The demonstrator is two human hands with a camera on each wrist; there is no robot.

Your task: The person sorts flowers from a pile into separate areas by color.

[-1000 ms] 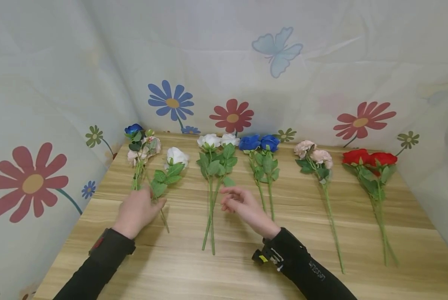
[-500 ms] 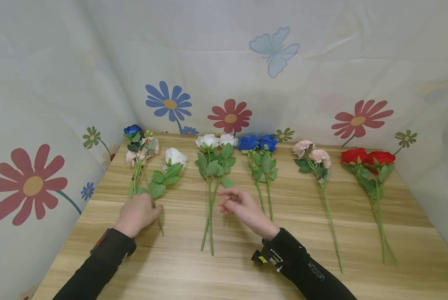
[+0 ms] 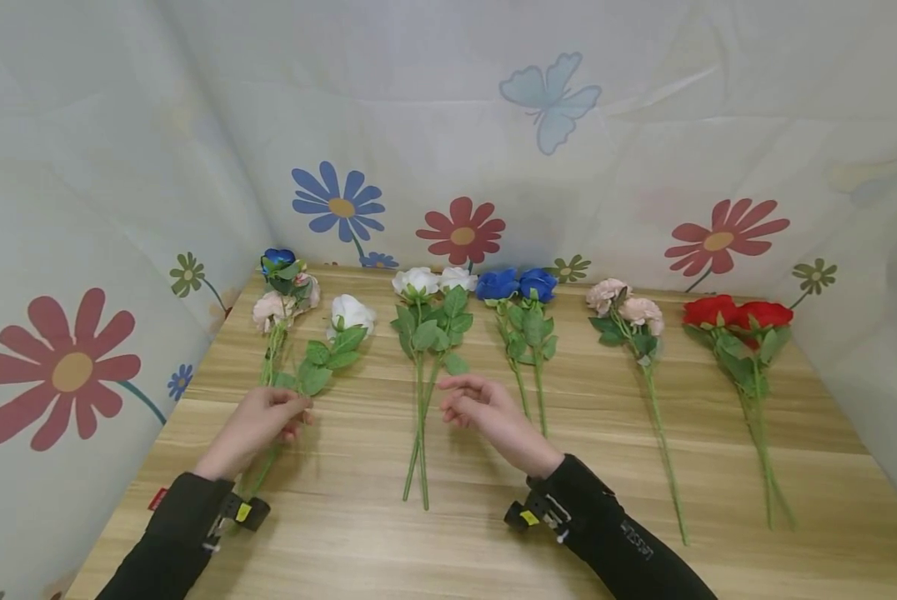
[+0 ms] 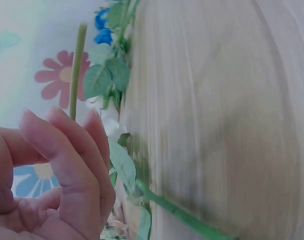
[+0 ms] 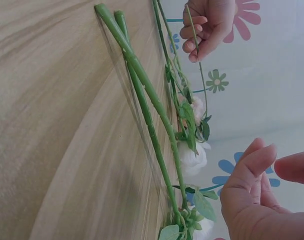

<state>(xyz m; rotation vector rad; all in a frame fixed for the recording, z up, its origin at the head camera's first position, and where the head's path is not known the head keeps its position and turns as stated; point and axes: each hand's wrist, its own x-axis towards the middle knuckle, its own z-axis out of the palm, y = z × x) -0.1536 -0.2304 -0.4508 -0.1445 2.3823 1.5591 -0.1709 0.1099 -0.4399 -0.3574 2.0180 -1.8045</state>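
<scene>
My left hand [image 3: 257,421] pinches a thin green stem [image 4: 77,70] between thumb and fingers, raised over the table at the left. The stem, also seen in the right wrist view, leads up to the blue rose [image 3: 278,260] at the far left. Pale pink flowers [image 3: 270,310] lie just below that bloom, their stems running under the left hand. Beside them lies a single white rose [image 3: 353,313]. My right hand [image 3: 493,417] hovers with loosely bent fingers and nothing in them, between the pair of white roses [image 3: 416,282] and the two blue roses [image 3: 498,284].
Farther right on the wooden table [image 3: 568,517] lie two pale pink flowers [image 3: 641,314] and a pair of red flowers [image 3: 764,316], stems toward me. A printed cloth [image 3: 418,125] hangs behind and along the sides.
My left hand has turned over and come up with the stem. The blue rose at the far left has shifted slightly right and tilted. My right hand has stayed in place.
</scene>
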